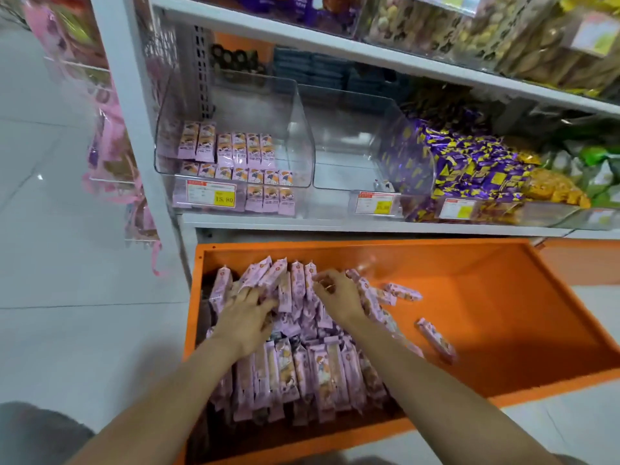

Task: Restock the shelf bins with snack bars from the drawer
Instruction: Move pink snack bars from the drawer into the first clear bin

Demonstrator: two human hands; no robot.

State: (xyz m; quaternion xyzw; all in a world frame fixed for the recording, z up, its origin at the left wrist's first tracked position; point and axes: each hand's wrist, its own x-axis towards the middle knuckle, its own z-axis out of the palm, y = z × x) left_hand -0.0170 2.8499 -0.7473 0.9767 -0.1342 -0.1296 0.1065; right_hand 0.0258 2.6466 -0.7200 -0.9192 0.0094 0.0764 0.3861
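Note:
An open orange drawer (486,297) below the shelf holds a heap of pink-wrapped snack bars (312,377) on its left side, with two loose bars (436,338) lying to the right. My left hand (246,317) reaches into the upright bars at the back of the heap, its fingers buried among them. My right hand (337,292) curls its fingers around bars in the same back row. Above, a clear left shelf bin (298,135) is partly filled with rows of the same pink bars (241,149).
A second clear bin (349,142) in the middle of the shelf looks empty. Right of it lie purple-and-yellow packets (476,166) and green packets (597,159). Price tags (211,193) hang on the bin fronts. Pink bags (110,146) hang at the left upright.

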